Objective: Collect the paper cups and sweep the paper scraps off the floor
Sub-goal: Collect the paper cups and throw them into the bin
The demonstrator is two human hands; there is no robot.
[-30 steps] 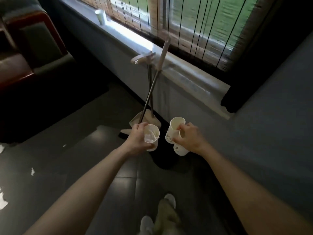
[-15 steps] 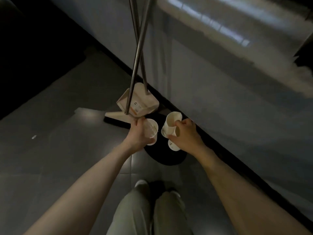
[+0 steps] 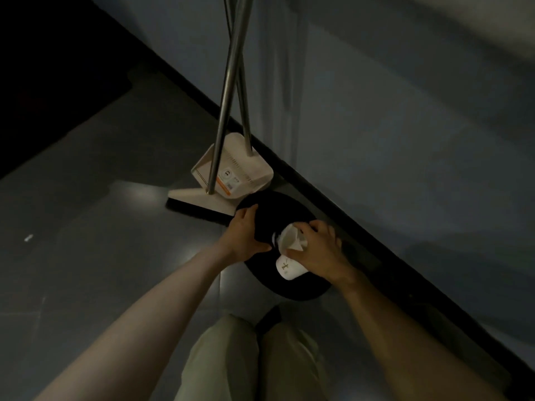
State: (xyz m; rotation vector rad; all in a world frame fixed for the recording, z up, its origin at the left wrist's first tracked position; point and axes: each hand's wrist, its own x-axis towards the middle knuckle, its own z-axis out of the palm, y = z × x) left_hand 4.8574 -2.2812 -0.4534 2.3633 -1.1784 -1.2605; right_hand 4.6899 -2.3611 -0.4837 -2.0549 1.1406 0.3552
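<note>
My right hand (image 3: 322, 253) grips two white paper cups over a round black bin (image 3: 289, 295) on the floor. The upper cup (image 3: 291, 240) is squashed and tilted with its mouth toward me. The lower cup (image 3: 289, 267) shows a small printed mark. At the bin's left edge, my left hand (image 3: 246, 235) has its fingers stretched out over the dark opening and holds nothing. The inside of the bin is too dark to see. One small paper scrap (image 3: 28, 238) lies on the grey floor far to the left.
A beige dustpan (image 3: 243, 172) and a broom head (image 3: 199, 201) stand just behind the bin, their metal handles (image 3: 228, 82) crossing upward. A grey wall with a black skirting board (image 3: 362, 227) runs diagonally on the right. My knees are at the bottom.
Both hands have come down to the bin as I crouched. The cup that my left hand held is out of sight, and that hand is now spread. The right hand still grips its two cups.
</note>
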